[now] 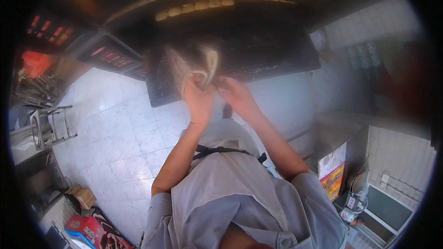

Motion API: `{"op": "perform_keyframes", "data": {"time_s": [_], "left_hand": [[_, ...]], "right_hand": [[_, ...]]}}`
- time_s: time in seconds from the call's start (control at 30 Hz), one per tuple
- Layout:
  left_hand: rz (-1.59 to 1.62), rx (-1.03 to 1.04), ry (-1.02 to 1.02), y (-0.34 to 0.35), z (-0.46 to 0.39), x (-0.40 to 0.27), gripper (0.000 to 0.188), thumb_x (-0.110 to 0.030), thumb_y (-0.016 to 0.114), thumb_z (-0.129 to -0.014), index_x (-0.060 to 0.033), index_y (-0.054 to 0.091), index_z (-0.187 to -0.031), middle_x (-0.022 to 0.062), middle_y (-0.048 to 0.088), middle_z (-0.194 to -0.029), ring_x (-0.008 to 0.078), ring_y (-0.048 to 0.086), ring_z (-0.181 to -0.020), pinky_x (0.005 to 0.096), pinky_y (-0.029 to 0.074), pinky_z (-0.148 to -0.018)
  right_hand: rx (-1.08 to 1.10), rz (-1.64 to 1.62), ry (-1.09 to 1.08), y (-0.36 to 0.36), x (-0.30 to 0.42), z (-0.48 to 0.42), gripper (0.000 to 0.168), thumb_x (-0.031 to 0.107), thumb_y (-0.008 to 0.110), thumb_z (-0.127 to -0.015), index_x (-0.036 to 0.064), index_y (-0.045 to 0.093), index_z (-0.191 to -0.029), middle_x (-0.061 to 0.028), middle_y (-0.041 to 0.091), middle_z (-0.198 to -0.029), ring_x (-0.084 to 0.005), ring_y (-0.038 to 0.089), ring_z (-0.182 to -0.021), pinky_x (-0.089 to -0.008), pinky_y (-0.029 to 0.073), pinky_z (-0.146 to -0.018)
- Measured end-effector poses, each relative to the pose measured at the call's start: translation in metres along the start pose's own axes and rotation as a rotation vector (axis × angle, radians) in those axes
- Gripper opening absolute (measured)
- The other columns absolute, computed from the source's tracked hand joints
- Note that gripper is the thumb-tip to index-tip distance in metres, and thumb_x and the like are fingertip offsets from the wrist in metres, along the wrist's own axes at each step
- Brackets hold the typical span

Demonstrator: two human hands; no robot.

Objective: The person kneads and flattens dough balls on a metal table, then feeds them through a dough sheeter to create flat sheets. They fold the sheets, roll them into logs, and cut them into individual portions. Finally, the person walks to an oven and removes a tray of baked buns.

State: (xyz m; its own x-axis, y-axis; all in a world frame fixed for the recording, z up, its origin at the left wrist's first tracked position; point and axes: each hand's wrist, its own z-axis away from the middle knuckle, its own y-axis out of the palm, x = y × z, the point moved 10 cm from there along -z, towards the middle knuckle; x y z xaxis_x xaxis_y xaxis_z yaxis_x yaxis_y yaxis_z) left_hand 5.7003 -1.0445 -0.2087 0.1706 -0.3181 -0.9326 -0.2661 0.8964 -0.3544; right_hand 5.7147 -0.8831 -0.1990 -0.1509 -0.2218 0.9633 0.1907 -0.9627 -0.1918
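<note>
In front of me, my left hand (198,100) grips the near end of a pale, coarse-textured piece (181,67), which looks like folded cloth or a glove. Its far end is blurred and rises in two parts over a dark worktop (270,50). Close beside it is my right hand (238,97), fingers bent towards the same piece; blur hides whether they grip it. Beyond both hands, a row of several pale round buns or dough pieces (195,6) lies on a dark surface.
Left of the worktop is a panel with red lit markings (110,57). A metal-framed stool (52,128) stands on the tiled floor (117,135) at left. Cardboard boxes (84,197) and a red carton (93,230) sit lower left. A cabinet with a printed poster (332,173) is at right.
</note>
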Motion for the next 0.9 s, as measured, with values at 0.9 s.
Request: {"op": "perform_keyframes", "data": {"time_s": [0.9], "left_hand": [[-0.366,0.401,0.424,0.130,0.069,0.035,0.039,-0.004,0.057,-0.083,0.0002,0.067,-0.120,0.0306,0.067,-0.113,0.0520,0.062,-0.107,0.0556,0.048,-0.097]], "right_hand": [[-0.222,-0.639,0.357,-0.089,-0.158,-0.015,0.026,-0.003,0.060,-0.087,-0.003,0.070,-0.112,-0.0115,0.071,-0.104,-0.0241,0.067,-0.104,-0.0334,0.052,-0.093]]}}
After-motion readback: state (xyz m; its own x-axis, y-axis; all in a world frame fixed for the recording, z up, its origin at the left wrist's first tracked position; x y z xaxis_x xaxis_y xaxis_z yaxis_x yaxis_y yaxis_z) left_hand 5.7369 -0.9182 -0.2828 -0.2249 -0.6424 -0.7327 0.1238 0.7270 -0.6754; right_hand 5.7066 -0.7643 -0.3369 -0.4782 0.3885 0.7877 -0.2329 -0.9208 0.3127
